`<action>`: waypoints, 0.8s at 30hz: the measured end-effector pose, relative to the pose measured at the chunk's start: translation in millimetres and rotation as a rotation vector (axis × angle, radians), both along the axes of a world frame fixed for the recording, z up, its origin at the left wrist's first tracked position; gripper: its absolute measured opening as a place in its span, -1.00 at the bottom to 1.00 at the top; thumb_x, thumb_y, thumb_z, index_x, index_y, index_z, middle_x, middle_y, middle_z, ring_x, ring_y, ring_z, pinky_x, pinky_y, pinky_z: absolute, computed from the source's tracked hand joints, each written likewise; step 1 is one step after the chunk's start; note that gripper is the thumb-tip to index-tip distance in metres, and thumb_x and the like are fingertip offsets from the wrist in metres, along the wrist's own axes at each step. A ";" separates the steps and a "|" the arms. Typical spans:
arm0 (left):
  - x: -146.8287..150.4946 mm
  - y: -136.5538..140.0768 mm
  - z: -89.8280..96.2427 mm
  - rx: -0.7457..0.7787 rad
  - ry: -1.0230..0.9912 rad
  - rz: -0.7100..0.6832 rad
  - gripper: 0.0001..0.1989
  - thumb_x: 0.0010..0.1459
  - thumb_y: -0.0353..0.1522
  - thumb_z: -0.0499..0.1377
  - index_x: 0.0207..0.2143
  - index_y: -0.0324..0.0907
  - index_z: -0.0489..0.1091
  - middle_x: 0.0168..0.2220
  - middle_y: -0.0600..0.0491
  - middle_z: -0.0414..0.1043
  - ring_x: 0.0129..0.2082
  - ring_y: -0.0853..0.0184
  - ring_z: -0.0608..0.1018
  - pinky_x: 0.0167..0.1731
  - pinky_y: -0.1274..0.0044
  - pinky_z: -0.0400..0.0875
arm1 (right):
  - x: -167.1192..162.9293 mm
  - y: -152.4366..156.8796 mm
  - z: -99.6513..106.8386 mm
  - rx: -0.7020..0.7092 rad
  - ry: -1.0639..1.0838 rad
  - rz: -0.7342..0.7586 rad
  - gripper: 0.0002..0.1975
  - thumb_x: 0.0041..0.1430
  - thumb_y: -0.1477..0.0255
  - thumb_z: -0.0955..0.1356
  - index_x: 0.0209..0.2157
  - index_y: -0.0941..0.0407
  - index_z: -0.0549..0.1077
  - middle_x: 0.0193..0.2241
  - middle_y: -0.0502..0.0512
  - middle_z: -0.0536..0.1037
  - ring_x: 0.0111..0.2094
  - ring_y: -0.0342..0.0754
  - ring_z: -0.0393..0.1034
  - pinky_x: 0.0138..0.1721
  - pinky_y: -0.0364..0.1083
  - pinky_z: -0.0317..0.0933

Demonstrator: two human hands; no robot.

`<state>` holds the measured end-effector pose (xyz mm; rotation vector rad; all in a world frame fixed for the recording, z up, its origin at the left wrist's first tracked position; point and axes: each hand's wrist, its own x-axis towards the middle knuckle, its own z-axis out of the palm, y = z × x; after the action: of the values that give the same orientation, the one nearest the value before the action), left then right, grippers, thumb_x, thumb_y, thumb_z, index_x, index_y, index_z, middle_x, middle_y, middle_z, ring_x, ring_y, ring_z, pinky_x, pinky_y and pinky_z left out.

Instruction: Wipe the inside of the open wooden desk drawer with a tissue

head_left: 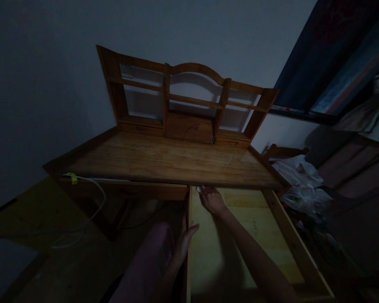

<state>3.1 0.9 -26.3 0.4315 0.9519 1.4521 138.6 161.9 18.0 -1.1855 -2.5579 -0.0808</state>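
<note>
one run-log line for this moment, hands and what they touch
scene: dim room, wooden desk | drawer: pulled open | right hand: on small white thing at drawer's back | left hand: on drawer's left wall

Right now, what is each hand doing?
Left hand: open, resting on the drawer side.
Right hand: on a small white thing; grip unclear.

Pale wooden drawer [240, 235] pulled open under desk; small white object [198, 189] at back-left corner.
</note>
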 end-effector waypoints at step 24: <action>3.0 -4.1 15.0 -0.154 -0.105 -0.046 -0.05 0.02 -0.31 0.34 0.38 0.02 -0.09 0.14 -0.10 0.43 0.06 0.01 0.53 0.06 0.22 0.39 | 231.1 19.6 -10.5 0.022 -0.036 -0.434 -0.49 0.34 0.30 0.08 0.21 0.15 0.31 0.11 0.22 0.47 0.24 0.08 0.20 0.34 0.19 -0.18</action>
<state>6.1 -3.2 -11.3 0.2591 0.9556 1.3362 369.7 181.5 7.6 -1.7221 -2.2762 -0.2287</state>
